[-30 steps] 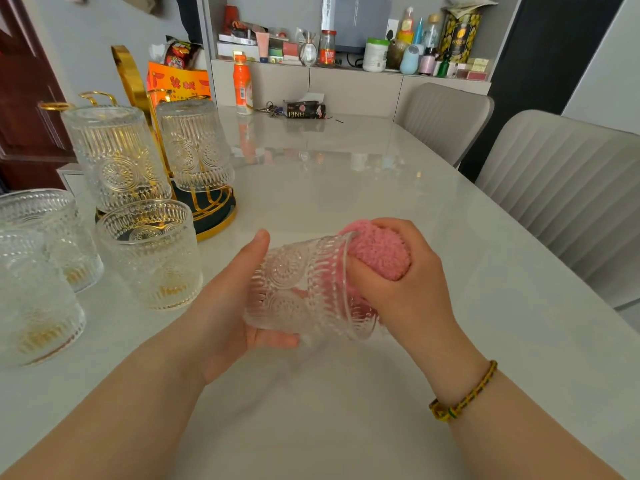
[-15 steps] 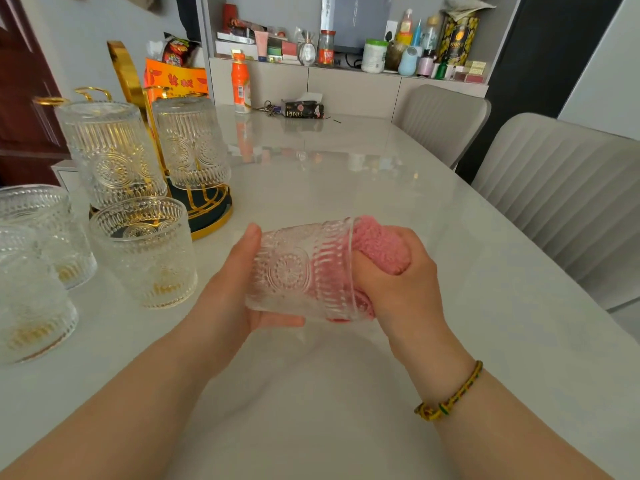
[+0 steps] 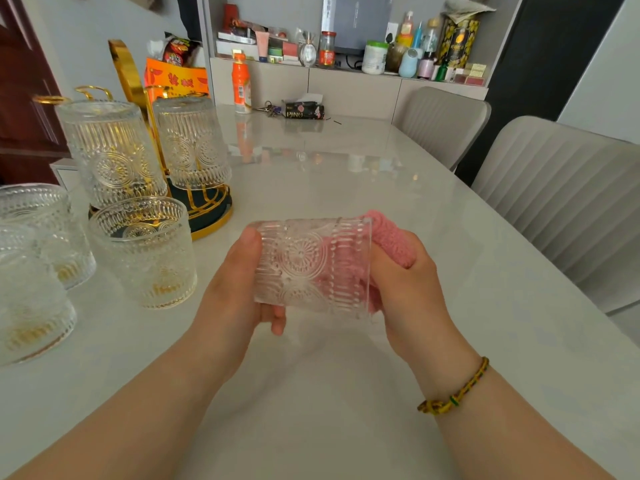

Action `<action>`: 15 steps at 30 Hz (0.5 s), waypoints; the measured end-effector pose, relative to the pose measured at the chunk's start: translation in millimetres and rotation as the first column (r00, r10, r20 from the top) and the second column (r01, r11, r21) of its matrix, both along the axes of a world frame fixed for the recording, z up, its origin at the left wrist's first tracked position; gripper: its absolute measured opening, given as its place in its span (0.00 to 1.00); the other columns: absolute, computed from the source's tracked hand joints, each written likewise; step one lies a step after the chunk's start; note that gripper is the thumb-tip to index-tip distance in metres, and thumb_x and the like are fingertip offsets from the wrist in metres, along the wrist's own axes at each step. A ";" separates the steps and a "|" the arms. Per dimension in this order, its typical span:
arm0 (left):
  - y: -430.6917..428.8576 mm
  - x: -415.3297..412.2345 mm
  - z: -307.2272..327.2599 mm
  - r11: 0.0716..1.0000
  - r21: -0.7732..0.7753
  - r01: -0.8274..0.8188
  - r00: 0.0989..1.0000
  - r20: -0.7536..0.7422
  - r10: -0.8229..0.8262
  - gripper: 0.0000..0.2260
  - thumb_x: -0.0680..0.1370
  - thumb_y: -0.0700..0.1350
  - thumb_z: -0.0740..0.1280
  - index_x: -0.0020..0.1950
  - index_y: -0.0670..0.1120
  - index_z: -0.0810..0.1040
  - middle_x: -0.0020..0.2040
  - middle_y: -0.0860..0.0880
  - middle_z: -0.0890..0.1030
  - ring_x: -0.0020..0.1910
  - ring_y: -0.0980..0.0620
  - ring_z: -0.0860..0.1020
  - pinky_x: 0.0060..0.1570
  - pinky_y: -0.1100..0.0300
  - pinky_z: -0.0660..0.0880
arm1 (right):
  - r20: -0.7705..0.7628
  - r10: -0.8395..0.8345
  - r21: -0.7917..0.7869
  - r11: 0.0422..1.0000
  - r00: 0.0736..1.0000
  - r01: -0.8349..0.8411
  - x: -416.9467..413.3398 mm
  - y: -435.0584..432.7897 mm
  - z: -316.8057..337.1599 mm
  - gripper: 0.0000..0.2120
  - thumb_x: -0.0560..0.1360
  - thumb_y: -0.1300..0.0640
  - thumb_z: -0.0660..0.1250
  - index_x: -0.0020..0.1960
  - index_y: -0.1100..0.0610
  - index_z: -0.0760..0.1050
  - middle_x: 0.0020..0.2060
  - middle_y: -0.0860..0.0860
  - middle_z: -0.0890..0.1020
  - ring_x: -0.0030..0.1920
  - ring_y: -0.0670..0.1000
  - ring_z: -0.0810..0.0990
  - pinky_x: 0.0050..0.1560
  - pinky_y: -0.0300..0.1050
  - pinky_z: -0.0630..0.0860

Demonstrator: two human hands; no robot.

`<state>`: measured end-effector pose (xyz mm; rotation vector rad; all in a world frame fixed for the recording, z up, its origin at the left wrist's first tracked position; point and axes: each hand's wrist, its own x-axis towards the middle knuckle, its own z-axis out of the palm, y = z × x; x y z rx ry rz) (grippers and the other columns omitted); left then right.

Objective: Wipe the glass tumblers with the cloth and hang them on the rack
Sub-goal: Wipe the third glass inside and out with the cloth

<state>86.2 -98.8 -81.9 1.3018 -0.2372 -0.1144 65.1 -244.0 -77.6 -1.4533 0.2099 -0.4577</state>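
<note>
My left hand point(image 3: 230, 289) grips an embossed glass tumbler point(image 3: 304, 268) lying on its side above the table, thumb on top of its base end. My right hand point(image 3: 405, 289) grips a pink cloth point(image 3: 393, 242) that is stuffed into the tumbler's mouth. A gold rack point(image 3: 133, 95) with a dark round base stands at the left and carries two upturned tumblers point(image 3: 114, 150) point(image 3: 192, 142). Three more tumblers stand upright on the table at the left, the nearest point(image 3: 149, 251) in front of the rack, the others point(image 3: 38, 230) point(image 3: 27, 299) by the table's left edge.
The pale glossy table point(image 3: 346, 174) runs away from me. An orange bottle point(image 3: 241, 83), keys and a dark tissue pack point(image 3: 304, 110) sit at its far end. Two grey chairs point(image 3: 568, 188) line the right side. A cluttered shelf point(image 3: 346, 46) runs along the back.
The tumbler has turned in my hands from tilted to lying level and has risen a little. My right hand has pushed the cloth deeper into its mouth.
</note>
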 end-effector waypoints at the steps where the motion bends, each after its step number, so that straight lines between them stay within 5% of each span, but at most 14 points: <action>1: 1.0 0.8 -2.0 1.000 -0.011 0.012 0.999 0.045 -0.011 0.17 0.73 0.60 0.53 0.46 0.53 0.77 0.30 0.52 0.78 0.24 0.54 0.72 0.19 0.63 0.69 | -0.020 0.053 0.050 0.997 0.998 -0.052 1.4 -0.6 -2.4 0.15 0.66 0.55 0.74 0.50 0.56 0.75 0.40 0.54 0.79 0.34 0.49 0.77 0.26 0.35 0.69; 4: 5.9 2.8 -4.6 0.996 0.021 0.087 0.995 0.055 -0.088 0.18 0.70 0.60 0.55 0.52 0.53 0.76 0.39 0.51 0.82 0.32 0.54 0.79 0.25 0.61 0.74 | -0.070 0.094 0.067 0.994 0.993 -0.089 3.3 0.0 -8.2 0.24 0.60 0.50 0.72 0.54 0.58 0.75 0.45 0.57 0.82 0.40 0.52 0.81 0.30 0.39 0.74; 6: 9.1 1.6 0.1 0.981 0.066 0.181 0.982 -0.074 -0.176 0.16 0.72 0.61 0.61 0.51 0.52 0.77 0.38 0.50 0.82 0.31 0.53 0.79 0.24 0.60 0.76 | -0.034 -0.036 -0.045 0.998 0.999 0.034 2.7 -1.2 -9.2 0.15 0.61 0.52 0.74 0.45 0.52 0.75 0.37 0.50 0.80 0.32 0.43 0.77 0.27 0.35 0.71; 9: 14.6 1.5 5.9 0.940 0.163 0.300 0.932 -0.259 -0.253 0.23 0.70 0.64 0.52 0.50 0.53 0.78 0.36 0.48 0.83 0.30 0.50 0.81 0.21 0.63 0.73 | 0.069 -0.132 -0.264 0.954 0.989 0.146 -4.6 2.2 -3.5 0.14 0.64 0.59 0.74 0.39 0.47 0.70 0.32 0.42 0.75 0.30 0.36 0.73 0.31 0.31 0.70; 13: 15.7 2.6 7.5 0.958 0.126 0.256 0.922 -0.330 -0.203 0.24 0.75 0.63 0.51 0.49 0.47 0.78 0.28 0.46 0.79 0.23 0.50 0.75 0.18 0.64 0.70 | 0.154 -0.103 -0.373 0.915 0.983 0.154 -9.2 6.8 -1.1 0.17 0.63 0.59 0.74 0.40 0.44 0.69 0.33 0.39 0.74 0.34 0.33 0.74 0.34 0.28 0.70; 15: 10.9 0.8 6.8 0.980 0.105 0.170 0.956 -0.257 -0.138 0.21 0.75 0.60 0.54 0.45 0.46 0.78 0.28 0.46 0.78 0.23 0.51 0.74 0.19 0.63 0.72 | 0.128 -0.112 -0.334 0.931 0.985 0.149 -8.3 6.3 -2.2 0.14 0.65 0.58 0.74 0.42 0.46 0.70 0.34 0.41 0.75 0.33 0.39 0.75 0.34 0.35 0.72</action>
